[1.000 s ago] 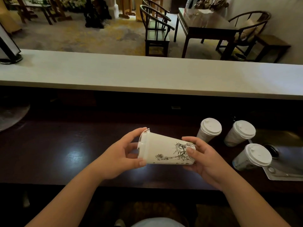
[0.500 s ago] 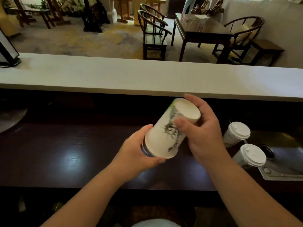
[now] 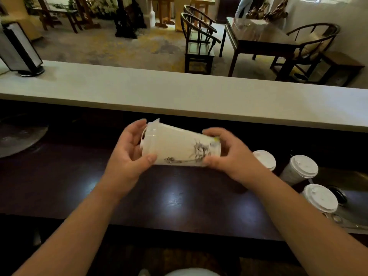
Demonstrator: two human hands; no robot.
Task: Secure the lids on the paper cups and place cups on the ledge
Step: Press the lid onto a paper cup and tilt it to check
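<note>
Paper cup [image 3: 179,149] with an ink drawing on its wall is held on its side above the dark counter [image 3: 179,198], just short of the pale ledge [image 3: 179,92] that runs behind it.

Head view, the only one supplied:
- Left hand [image 3: 127,156] wraps the wide mouth end, thumb under the wall and fingers curled over the lid [image 3: 148,134]. A tab of the lid stands proud at the top edge; whether the rim is fully snapped down all round cannot be told.
- Right hand [image 3: 231,156] grips the narrow base end, fingers curled round it.
- Three lidded cups sit to the right of the held cup on the same counter: nearest cup [image 3: 264,159], middle cup [image 3: 300,169], and front cup [image 3: 318,198] beside a metal tray [image 3: 354,214].
- Ledge carries a black stand [image 3: 18,50] at its far left; no cup stands on it.

Assessment: lid seating is likely in hand. To do it well, steady the base with the right hand, press the lid rim with the left thumb and fingers, turning the cup so every part of the rim gets pressed, then right the cup before setting it on the ledge. Squeezing the wall too hard could buckle the paper
</note>
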